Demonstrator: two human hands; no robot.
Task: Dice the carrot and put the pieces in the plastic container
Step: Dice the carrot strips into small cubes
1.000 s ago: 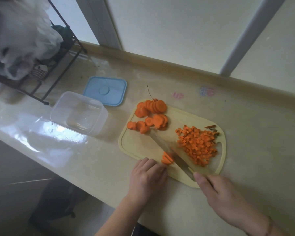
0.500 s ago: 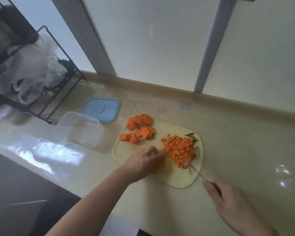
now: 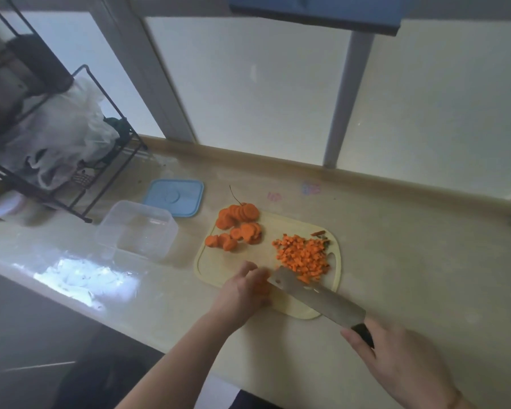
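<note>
Glossy beige bench spans the view, frosted window panels behind it. Black wire rack stuffed with crumpled white plastic bags at far left. Clear rectangular plastic container sits open on the bench, no carrot in it; its pale blue square lid lies flat just behind, close to the container. Pale yellow rounded plastic cutting board is right of the container. On the board: piles of orange carrot rounds at the far left corner, heap of diced carrot cubes on the right side by the handle slot. Right hand grips the black handle of a wide steel cleaver, fingers clamped round it; the blade lies across the board's near edge, tip end at the cube heap. Left hand is on the board's near side, fingers curled over a small orange carrot piece, next to the blade; grip detail blurred.
</note>
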